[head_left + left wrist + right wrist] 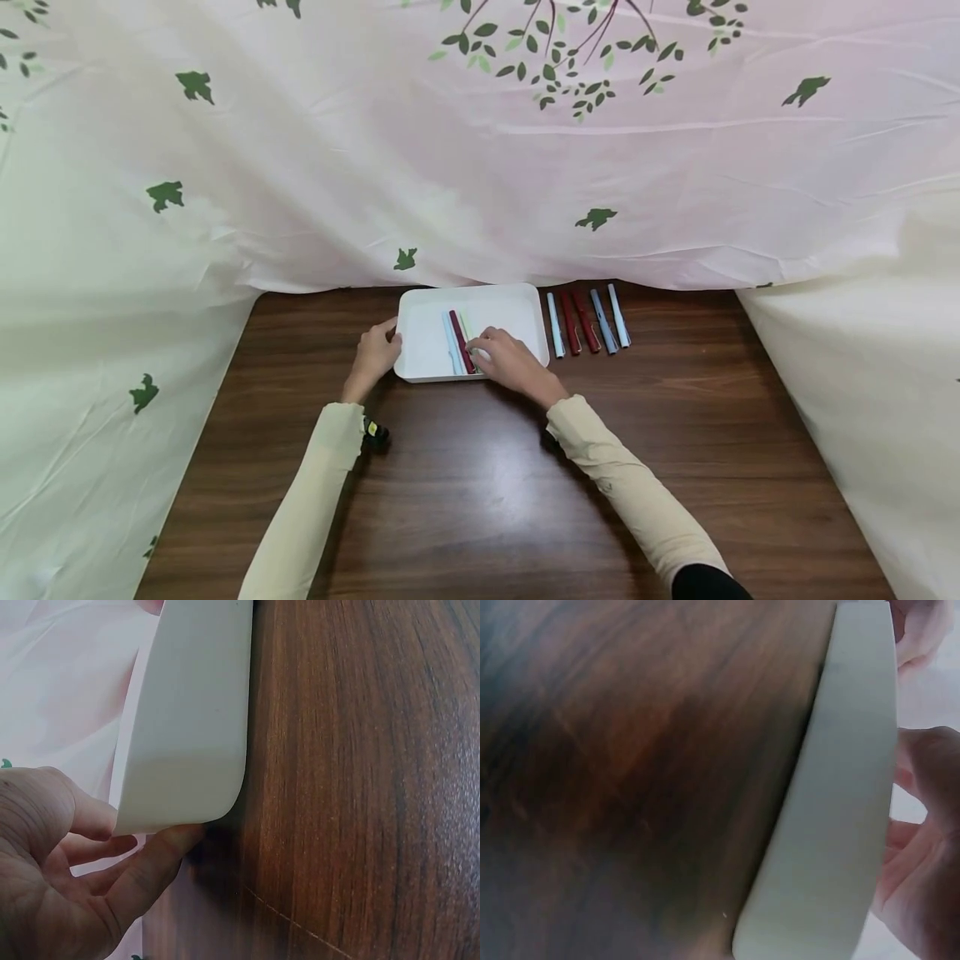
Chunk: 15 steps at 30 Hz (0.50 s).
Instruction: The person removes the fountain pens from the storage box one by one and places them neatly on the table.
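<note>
A white tray [420, 350] lies on the table. My left hand [375, 350] grips its left end; in the left wrist view the thumb and fingers [161, 862] meet the tray wall [187, 742]. Inside the tray, a light blue pen [452, 343], a dark red pen [460, 337] and a light green pen [465, 323] lie side by side. My right hand [510, 358] reaches over the tray's near wall, its curled fingertips pinching the lower part of the green pen. In the right wrist view the tray wall [825, 795] hides those fingertips.
Right of the tray stands a row of several capped pens: a light blue pen [556, 325], dark red pens [586, 321], a darker blue pen [603, 322] and another pale blue pen [618, 317]. A patterned cloth [480, 208] hangs behind the brown wooden table [465, 500].
</note>
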Each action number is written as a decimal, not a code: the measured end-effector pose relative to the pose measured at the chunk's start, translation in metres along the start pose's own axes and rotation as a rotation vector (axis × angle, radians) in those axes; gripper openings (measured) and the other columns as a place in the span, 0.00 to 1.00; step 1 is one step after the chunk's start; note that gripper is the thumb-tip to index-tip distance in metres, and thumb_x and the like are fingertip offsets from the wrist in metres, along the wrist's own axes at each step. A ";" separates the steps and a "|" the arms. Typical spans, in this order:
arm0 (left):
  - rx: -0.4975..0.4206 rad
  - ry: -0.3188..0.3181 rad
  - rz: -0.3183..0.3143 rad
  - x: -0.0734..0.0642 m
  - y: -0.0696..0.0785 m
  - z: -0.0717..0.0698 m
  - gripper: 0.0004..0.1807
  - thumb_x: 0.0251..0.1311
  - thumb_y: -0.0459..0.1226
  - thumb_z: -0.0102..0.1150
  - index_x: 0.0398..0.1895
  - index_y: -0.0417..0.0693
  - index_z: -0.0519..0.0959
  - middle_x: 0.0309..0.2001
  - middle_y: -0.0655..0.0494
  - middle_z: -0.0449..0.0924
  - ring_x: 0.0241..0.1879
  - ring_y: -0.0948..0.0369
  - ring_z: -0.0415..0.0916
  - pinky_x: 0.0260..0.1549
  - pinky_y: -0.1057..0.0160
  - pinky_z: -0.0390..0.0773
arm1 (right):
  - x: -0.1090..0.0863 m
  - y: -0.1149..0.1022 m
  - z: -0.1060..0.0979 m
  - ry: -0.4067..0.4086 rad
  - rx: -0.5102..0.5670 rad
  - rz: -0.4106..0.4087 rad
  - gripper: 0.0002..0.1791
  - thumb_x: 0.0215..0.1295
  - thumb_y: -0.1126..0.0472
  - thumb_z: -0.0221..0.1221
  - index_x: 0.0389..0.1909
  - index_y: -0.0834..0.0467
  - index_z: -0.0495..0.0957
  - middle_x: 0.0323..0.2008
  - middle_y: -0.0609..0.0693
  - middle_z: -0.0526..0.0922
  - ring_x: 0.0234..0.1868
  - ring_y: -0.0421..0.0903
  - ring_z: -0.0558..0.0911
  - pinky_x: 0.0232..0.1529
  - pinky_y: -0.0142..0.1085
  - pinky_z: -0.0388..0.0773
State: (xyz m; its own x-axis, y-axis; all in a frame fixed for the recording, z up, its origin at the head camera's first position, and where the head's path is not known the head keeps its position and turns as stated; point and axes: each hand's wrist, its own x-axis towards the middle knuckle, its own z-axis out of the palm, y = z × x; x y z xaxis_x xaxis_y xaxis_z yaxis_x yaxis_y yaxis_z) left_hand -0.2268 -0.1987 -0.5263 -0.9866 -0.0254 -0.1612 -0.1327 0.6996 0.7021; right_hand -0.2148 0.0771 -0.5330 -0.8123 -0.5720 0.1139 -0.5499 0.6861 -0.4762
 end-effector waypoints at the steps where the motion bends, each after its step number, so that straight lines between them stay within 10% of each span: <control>1: 0.001 0.001 -0.001 0.000 0.000 0.000 0.27 0.79 0.37 0.45 0.78 0.41 0.68 0.73 0.37 0.71 0.52 0.48 0.75 0.50 0.49 0.77 | 0.000 0.000 0.001 -0.010 0.001 0.003 0.15 0.78 0.59 0.59 0.60 0.56 0.85 0.50 0.55 0.83 0.48 0.51 0.81 0.44 0.45 0.82; 15: 0.015 0.008 0.028 0.002 -0.001 0.000 0.27 0.78 0.36 0.46 0.77 0.41 0.69 0.64 0.37 0.79 0.43 0.50 0.77 0.41 0.54 0.76 | 0.005 -0.003 -0.002 -0.102 -0.025 0.094 0.07 0.78 0.58 0.58 0.44 0.54 0.84 0.37 0.50 0.77 0.33 0.45 0.72 0.32 0.37 0.72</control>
State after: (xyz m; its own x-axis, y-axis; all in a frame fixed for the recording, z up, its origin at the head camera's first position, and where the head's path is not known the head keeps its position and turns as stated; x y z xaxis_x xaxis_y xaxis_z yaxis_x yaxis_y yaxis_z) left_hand -0.2286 -0.1991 -0.5275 -0.9907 -0.0109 -0.1359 -0.1032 0.7110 0.6955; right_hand -0.2173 0.0728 -0.5295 -0.8371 -0.5467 -0.0199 -0.4783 0.7491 -0.4584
